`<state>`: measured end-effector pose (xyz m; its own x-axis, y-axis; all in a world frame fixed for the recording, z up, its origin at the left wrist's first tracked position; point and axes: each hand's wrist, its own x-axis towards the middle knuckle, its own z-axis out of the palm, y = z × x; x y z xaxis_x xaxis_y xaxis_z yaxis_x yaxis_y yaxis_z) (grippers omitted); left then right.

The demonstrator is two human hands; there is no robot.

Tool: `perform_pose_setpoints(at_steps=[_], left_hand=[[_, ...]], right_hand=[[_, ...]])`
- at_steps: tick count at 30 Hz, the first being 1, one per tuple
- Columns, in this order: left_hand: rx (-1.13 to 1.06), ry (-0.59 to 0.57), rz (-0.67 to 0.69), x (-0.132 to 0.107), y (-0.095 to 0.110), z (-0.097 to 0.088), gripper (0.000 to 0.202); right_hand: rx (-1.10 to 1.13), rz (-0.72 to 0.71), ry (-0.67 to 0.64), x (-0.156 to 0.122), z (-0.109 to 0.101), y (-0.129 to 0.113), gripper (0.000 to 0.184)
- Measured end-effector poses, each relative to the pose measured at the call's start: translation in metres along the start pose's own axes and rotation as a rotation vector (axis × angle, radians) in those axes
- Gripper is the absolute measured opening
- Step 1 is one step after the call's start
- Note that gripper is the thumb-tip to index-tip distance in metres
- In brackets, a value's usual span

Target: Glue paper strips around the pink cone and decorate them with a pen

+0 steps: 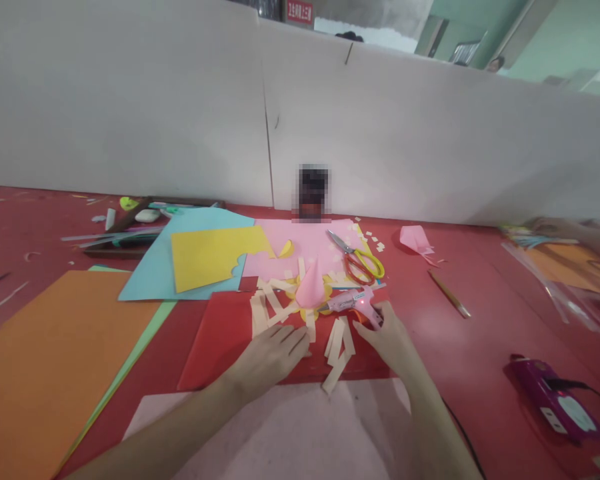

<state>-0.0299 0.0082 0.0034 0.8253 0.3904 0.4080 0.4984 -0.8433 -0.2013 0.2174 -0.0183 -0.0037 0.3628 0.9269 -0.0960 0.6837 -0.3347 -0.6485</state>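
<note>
A pink paper cone (pixel 311 288) stands on a yellow scalloped paper piece (pixel 301 313), with pale paper strips (pixel 261 313) around it. My left hand (pixel 275 352) lies palm down on the red sheet (pixel 220 340), fingers stretched out, their tips beside a strip under the cone. My right hand (pixel 391 337) has thumb and fingers around the handle of a pink hot glue gun (pixel 353 301). The gun's nozzle points left, close to the cone's base. More loose strips (pixel 338 347) lie between my hands.
Scissors (pixel 356 257) lie open behind the gun. Yellow paper (pixel 210 257), blue paper (pixel 150 267) and orange paper (pixel 65 333) spread leftward. Right are a brown stick (pixel 449 293), a folded pink paper (pixel 416 240) and a purple power strip (pixel 550 397). Another person's hand (pixel 570 233) shows far right.
</note>
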Motion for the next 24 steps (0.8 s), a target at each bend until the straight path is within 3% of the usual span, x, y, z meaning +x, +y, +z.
perform_pose_setpoints(at_steps=[12, 24], left_hand=[[-0.008, 0.042, -0.027, -0.0008, 0.0022, 0.0073, 0.023], [-0.110, -0.080, -0.009, 0.0052, 0.0069, 0.0038, 0.025]], right_hand=[[-0.009, -0.005, 0.004, 0.0006, 0.0012, 0.0029, 0.033], [0.015, -0.032, 0.005, 0.0019, 0.0023, 0.0055, 0.031]])
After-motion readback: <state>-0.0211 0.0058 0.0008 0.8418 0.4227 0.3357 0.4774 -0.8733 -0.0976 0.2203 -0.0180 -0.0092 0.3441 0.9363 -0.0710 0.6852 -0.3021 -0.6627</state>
